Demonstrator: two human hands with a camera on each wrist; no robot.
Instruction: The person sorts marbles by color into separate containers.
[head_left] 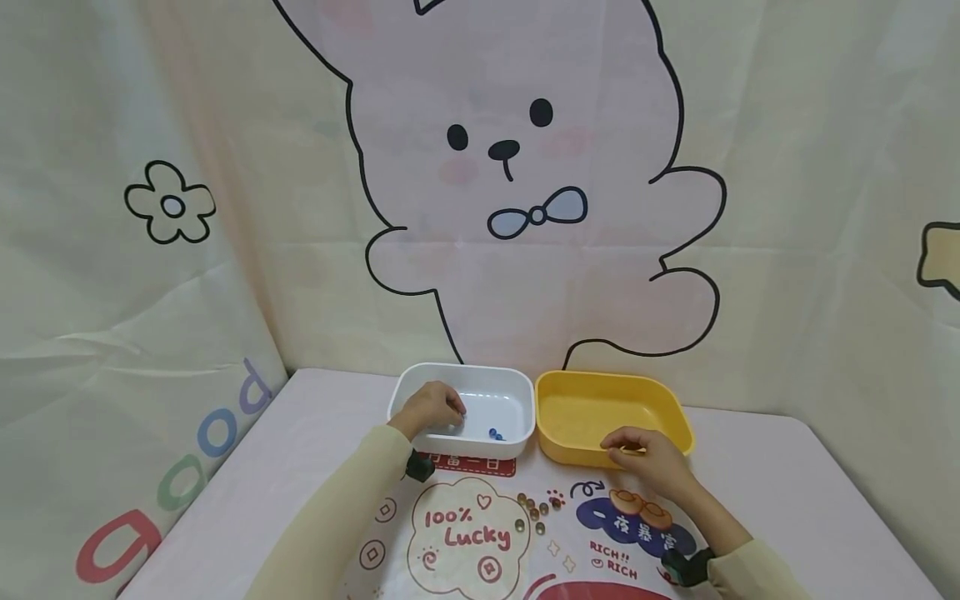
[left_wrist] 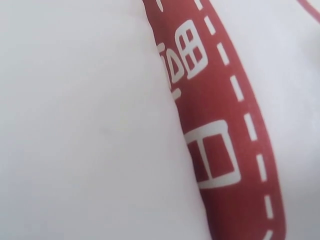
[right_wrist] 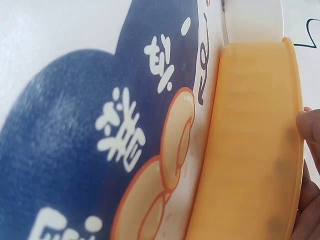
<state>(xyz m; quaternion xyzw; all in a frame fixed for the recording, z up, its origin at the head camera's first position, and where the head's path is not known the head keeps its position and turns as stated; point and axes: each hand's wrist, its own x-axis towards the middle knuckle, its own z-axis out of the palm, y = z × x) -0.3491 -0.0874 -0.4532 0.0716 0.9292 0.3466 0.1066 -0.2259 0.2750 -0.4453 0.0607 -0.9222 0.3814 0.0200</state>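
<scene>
In the head view my left hand [head_left: 433, 407] reaches over the left side of the white tray [head_left: 522, 417], fingers bent downward; whether they pinch anything is unclear. Blue beads [head_left: 495, 434] lie to its right on the tray floor. My right hand [head_left: 651, 460] is at the front rim of the yellow tray [head_left: 570, 456], thumb and fingers loosely bent with no object visible between them. The right wrist view shows part of that hand [right_wrist: 311, 130] at the yellow rim [right_wrist: 294, 90], other fingers partly hidden by the wall. No hand appears in the left wrist view.
Several brownish beads [head_left: 533, 505] lie on the printed table cover [head_left: 465, 533] in front of the trays. The two trays stand side by side near the back edge, against a curtain [head_left: 315, 317] with a cartoon animal.
</scene>
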